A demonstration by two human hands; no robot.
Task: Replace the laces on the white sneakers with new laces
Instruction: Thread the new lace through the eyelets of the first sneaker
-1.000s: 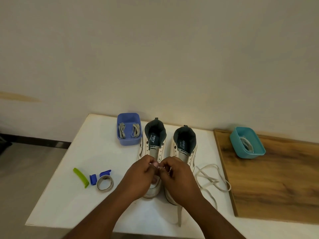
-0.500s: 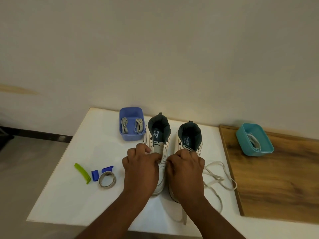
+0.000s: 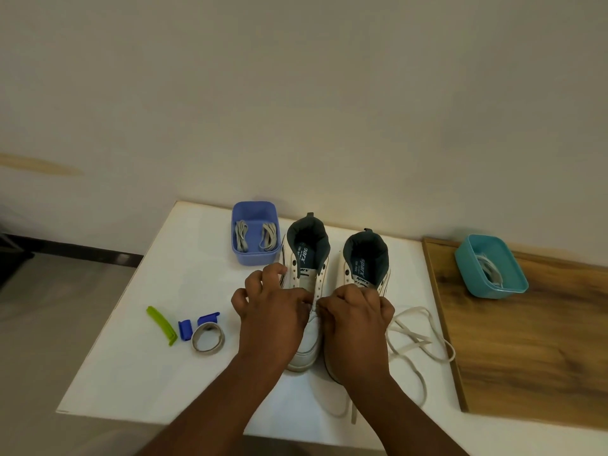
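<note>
Two white high-top sneakers stand side by side on the white table, toes toward me. My left hand and my right hand meet over the eyelet rows of the left sneaker, fingers curled, pinching a short piece of white lace between them. The rest of that lace lies in loose loops on the table, to the right of the right sneaker. My hands hide the front halves of both shoes.
A blue box with two lace bundles stands behind the left sneaker. A teal box holding a lace sits on a wooden board at the right. A green clip, blue clips and a tape ring lie at the left.
Both hands moved up the left sneaker from its toe end toward the eyelets and stay together there. The view shifted slightly.
</note>
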